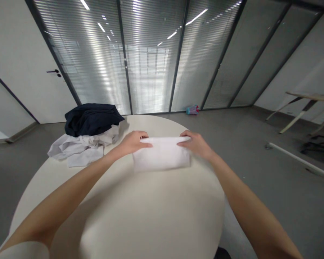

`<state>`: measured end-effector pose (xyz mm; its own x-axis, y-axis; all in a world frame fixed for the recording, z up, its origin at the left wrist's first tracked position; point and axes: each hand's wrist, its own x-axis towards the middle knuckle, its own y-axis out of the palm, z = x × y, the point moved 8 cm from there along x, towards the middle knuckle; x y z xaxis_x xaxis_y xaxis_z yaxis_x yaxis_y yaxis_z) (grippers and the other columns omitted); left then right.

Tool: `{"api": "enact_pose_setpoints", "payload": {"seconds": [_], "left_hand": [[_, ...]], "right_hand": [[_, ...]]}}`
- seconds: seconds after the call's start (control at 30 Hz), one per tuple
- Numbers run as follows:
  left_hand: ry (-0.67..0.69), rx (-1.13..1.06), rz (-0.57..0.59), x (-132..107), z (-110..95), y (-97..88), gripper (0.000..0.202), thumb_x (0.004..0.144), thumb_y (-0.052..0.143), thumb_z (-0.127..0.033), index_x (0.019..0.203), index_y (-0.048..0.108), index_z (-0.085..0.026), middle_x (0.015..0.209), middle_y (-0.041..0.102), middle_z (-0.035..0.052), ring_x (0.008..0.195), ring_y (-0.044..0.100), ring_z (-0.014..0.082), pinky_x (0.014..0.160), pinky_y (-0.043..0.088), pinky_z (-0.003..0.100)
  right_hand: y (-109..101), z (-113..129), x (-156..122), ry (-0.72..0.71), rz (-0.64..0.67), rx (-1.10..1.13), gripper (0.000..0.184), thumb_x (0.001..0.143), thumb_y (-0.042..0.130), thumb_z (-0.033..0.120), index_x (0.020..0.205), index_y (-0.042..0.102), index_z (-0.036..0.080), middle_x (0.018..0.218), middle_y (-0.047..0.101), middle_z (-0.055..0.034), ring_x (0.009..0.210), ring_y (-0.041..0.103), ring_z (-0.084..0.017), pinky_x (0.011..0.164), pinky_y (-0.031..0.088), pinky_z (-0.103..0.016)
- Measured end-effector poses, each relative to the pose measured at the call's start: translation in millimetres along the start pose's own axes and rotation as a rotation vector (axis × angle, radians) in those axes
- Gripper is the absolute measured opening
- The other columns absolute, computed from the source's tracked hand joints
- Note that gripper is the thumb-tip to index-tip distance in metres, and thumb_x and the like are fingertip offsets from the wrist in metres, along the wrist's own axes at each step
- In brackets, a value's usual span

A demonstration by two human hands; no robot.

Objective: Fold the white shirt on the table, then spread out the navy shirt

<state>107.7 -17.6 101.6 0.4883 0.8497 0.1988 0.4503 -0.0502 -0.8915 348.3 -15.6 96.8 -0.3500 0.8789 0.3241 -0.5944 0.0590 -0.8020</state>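
A folded white cloth [162, 156], seemingly a garment, is held by its far edge over the round table, its lower part slightly blurred. My left hand [135, 142] pinches the top left corner, thumb in front and fingers behind. At the top right corner my right hand [196, 143] grips the same edge in a like way. The cloth hangs between them, its near edge close to the tabletop; whether it touches there I cannot tell.
The white round table [151, 216] lies under both arms. At its far left sit a dark navy garment [93, 118] and crumpled white garments [83, 149] in a pile. On the floor beyond is a small blue-and-pink bin [192, 110]. Another table [310, 96] stands at right.
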Motion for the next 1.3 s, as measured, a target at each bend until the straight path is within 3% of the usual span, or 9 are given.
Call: {"api": "enact_pose_setpoints", "payload": {"seconds": [0.07,0.13,0.27,0.4,0.53,0.63,0.8,1.07,1.3], "left_hand": [[0.085,0.198,-0.245,-5.6,-15.9,-25.9,0.015,0.09,0.064,-0.034,0.088,0.065,-0.019,0.089,0.065,0.0052,0.086,0.059,0.0234,0.074,0.041,0.033],[0.186,0.394,-0.306,-12.9,-25.4,-23.4,0.011,0.094,0.055,-0.02,0.092,0.066,-0.019,0.095,0.065,0.0092,0.095,0.058,0.0269,0.083,0.041,0.038],[0.335,0.488,-0.085,-27.6,-10.5,33.0,0.016,0.092,0.054,-0.013,0.099,0.067,-0.019,0.099,0.065,0.0111,0.097,0.059,0.0274,0.086,0.043,0.04],[0.429,0.362,0.049,-44.6,1.6,71.8,0.028,0.094,0.062,-0.043,0.11,0.067,-0.021,0.11,0.065,0.0114,0.104,0.061,0.0266,0.093,0.045,0.04],[0.361,0.305,-0.107,-44.2,2.0,67.9,0.074,0.089,0.058,-0.067,0.145,0.05,-0.019,0.151,0.046,0.0197,0.141,0.042,0.0351,0.116,0.031,0.051],[0.324,0.348,-0.102,-38.6,3.4,80.7,0.077,0.096,0.049,-0.062,0.157,0.033,-0.016,0.161,0.032,0.0202,0.151,0.028,0.034,0.121,0.023,0.052],[0.28,0.381,-0.073,-38.4,6.8,101.9,0.052,0.102,0.05,-0.038,0.15,0.044,-0.018,0.158,0.041,0.0174,0.148,0.036,0.0305,0.12,0.03,0.051],[0.108,0.091,0.051,-8.4,6.5,60.6,0.053,0.105,0.032,-0.052,0.115,0.073,-0.021,0.134,0.067,0.0104,0.124,0.063,0.0252,0.108,0.046,0.039],[0.052,0.317,-0.071,8.2,10.0,90.6,0.069,0.101,0.037,-0.056,0.15,0.044,-0.007,0.156,0.04,0.022,0.148,0.031,0.0398,0.12,0.022,0.057]], "right_hand": [[-18.3,17.7,0.1,-0.098,-0.176,-0.125,0.011,0.083,0.061,0.022,0.093,0.065,0.02,0.102,0.067,-0.0073,0.097,0.059,-0.024,0.085,0.043,-0.034],[-15.9,27.0,-3.7,-0.165,-0.209,-0.291,0.015,0.082,0.055,0.011,0.09,0.064,0.02,0.105,0.063,-0.0095,0.103,0.055,-0.027,0.088,0.04,-0.037],[35.2,15.4,-18.4,-0.179,0.11,-0.443,0.02,0.079,0.057,0.008,0.093,0.064,0.02,0.106,0.061,-0.0101,0.103,0.053,-0.027,0.088,0.039,-0.038],[67.7,7.2,-31.8,-0.146,0.34,-0.332,0.013,0.084,0.066,0.029,0.095,0.066,0.023,0.101,0.064,-0.006,0.098,0.058,-0.026,0.091,0.041,-0.041],[63.3,23.8,-22.6,-0.216,0.171,-0.305,0.049,0.09,0.063,0.049,0.132,0.061,0.023,0.139,0.058,-0.0132,0.131,0.049,-0.032,0.109,0.033,-0.05],[86.0,29.3,-24.3,-0.297,0.232,-0.356,0.068,0.094,0.058,0.052,0.153,0.041,0.023,0.161,0.036,-0.0143,0.148,0.031,-0.033,0.117,0.028,-0.053],[109.4,29.5,-42.2,-0.302,0.183,-0.5,0.049,0.104,0.043,0.033,0.151,0.045,0.021,0.158,0.042,-0.0105,0.148,0.034,-0.031,0.119,0.028,-0.051],[84.6,56.4,-2.4,-0.126,0.1,-0.376,0.051,0.108,0.024,0.033,0.121,0.07,0.018,0.131,0.068,-0.01,0.123,0.058,-0.026,0.107,0.04,-0.042],[126.7,24.0,25.1,0.028,0.203,-0.468,0.06,0.106,0.027,0.045,0.157,0.035,0.015,0.163,0.031,-0.0132,0.15,0.028,-0.035,0.12,0.022,-0.052]]}}
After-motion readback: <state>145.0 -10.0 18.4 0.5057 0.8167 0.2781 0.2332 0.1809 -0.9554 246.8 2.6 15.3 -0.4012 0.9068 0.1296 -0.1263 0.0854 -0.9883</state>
